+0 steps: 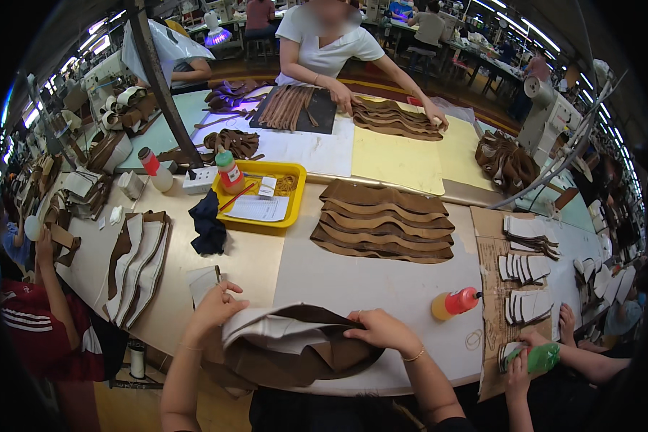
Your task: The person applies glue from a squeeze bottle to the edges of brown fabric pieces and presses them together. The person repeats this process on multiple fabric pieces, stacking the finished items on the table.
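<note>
Brown piece (pixel 288 363) with white lining bulges open at the worktop's (pixel 259 266) near edge. The right hand (pixel 383 330) has its grip clamped on the upper rim; the left hand (pixel 218 309) is at the left end, grip impossible to tell. Beyond lie brown panels (pixel 381 229) and a yellow tray (pixel 297 198).

You wear dark, nearly black clothing (pixel 317 412). A thin gold-coloured bracelet (pixel 415 356) circles the wrist of your right hand (pixel 378 330); your forearms (pixel 181 389) are bare
</note>
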A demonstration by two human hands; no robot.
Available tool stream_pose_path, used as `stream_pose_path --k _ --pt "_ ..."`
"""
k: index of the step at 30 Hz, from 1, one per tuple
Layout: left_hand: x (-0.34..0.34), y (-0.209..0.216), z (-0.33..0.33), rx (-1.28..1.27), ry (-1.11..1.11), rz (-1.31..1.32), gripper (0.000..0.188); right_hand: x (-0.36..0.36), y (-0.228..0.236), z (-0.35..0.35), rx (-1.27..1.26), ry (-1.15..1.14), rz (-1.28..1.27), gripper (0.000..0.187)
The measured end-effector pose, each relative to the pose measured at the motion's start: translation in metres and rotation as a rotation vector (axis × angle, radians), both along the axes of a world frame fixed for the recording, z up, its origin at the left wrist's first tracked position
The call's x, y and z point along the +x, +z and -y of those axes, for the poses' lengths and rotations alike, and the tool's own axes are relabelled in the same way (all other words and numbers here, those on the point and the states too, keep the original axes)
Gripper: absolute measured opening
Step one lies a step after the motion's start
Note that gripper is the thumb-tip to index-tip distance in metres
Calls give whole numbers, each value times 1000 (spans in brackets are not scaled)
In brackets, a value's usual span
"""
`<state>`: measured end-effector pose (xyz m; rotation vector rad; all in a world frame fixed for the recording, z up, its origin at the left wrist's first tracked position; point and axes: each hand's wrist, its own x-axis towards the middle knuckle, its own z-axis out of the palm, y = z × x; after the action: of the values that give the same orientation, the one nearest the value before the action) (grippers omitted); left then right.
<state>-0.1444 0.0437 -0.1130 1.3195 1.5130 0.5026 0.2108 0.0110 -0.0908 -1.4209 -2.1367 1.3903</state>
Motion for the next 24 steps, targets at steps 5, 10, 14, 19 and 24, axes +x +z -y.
stream_pose_path --k 5,10,14,19,24 --pt "42 8 18 588 -149 -320 53 -1 -18 2 -34 -35 64 40" --pt "64 43 36 709 -258 -517 61 -5 -3 -4 -48 -63 23 39" --pt "36 6 29 350 -185 -680 45 -1 -5 -6 -76 -98 3 34" --pt "24 -16 32 45 199 284 27 3 -34 6 -137 -185 -257 25" --pt "40 7 27 -282 424 956 25 -8 -33 -4 -306 -335 -607 25"
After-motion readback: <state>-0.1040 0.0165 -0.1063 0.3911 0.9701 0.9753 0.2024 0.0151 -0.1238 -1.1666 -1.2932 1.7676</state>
